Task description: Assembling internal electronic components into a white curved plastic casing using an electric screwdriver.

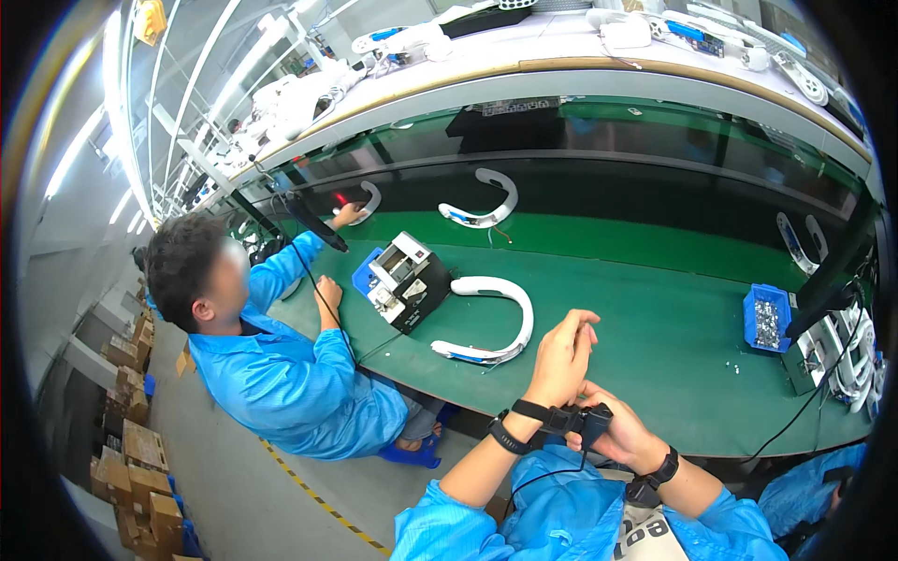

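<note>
My left hand [561, 360] is raised over the front edge of the green bench, its fingers stretched out and holding nothing. Strapped round its wrist are black bands with a small black boxy device [593, 425] on a cable. My right hand [622, 438] is closed on that device from the right, its fingertips partly hidden behind it. Another black strapped device [652, 479] sits on my right wrist. Just beyond my left hand, a white C-shaped plastic part [526, 323] lies on the bench. Left of it stands a black machine [412, 285] with a metal top.
On my left a co-worker in a blue smock [290, 379] reaches toward a white curved part [369, 201]. Another curved part [505, 201] lies farther back. A blue bin of small metal pieces [767, 320] stands at right, near a second machine [812, 360]. A shelf edge [561, 65] spans above.
</note>
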The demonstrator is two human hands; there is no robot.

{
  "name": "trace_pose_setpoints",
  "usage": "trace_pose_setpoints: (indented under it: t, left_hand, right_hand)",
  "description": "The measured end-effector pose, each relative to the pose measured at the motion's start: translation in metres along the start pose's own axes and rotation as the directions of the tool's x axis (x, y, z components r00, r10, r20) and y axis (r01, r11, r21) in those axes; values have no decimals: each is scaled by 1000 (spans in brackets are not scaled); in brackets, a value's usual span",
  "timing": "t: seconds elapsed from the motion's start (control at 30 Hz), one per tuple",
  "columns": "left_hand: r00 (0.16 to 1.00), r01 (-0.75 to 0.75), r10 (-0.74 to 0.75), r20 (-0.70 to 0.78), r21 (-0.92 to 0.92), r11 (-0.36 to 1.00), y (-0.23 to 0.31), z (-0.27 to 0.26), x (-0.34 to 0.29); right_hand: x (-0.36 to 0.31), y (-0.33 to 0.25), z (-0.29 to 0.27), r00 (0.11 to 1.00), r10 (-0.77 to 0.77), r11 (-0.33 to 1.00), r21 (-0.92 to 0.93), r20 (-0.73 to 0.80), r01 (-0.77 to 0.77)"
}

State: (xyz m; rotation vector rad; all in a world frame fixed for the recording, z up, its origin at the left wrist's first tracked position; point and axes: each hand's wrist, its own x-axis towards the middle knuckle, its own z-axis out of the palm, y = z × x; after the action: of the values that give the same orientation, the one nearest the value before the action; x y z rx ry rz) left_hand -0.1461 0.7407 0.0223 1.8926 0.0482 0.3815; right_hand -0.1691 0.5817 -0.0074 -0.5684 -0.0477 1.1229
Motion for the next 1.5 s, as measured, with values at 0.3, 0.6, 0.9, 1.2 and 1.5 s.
trace_pose_setpoints:
  t: [0.3, 0.6, 0.9, 1.2, 1.5]
  left_hand:
    - [926, -340, 377, -31, 365, 867, -23, -3, 19]
    - [897, -437, 415, 153, 447, 781, -12, 0, 27]
    - [976, 185, -147, 159, -257, 948, -12, 7, 18]
    - [880, -257, 206, 428, 65, 964, 15, 22, -48]
    - [961, -226, 217, 172, 33, 973, 8, -51, 10]
  right_hand:
    - [-3, -11, 8, 966, -180, 685, -680, 188, 260]
    - [0, -20, 30, 886, -115, 404, -793, 450, 455]
    - [8, -39, 6, 915, -379, 785, -475, 141, 398]
    - [-7, -71, -73, 837, -544, 743, -496, -55, 450]
    - [-29, -85, -55, 879, -467, 697, -651, -94, 301]
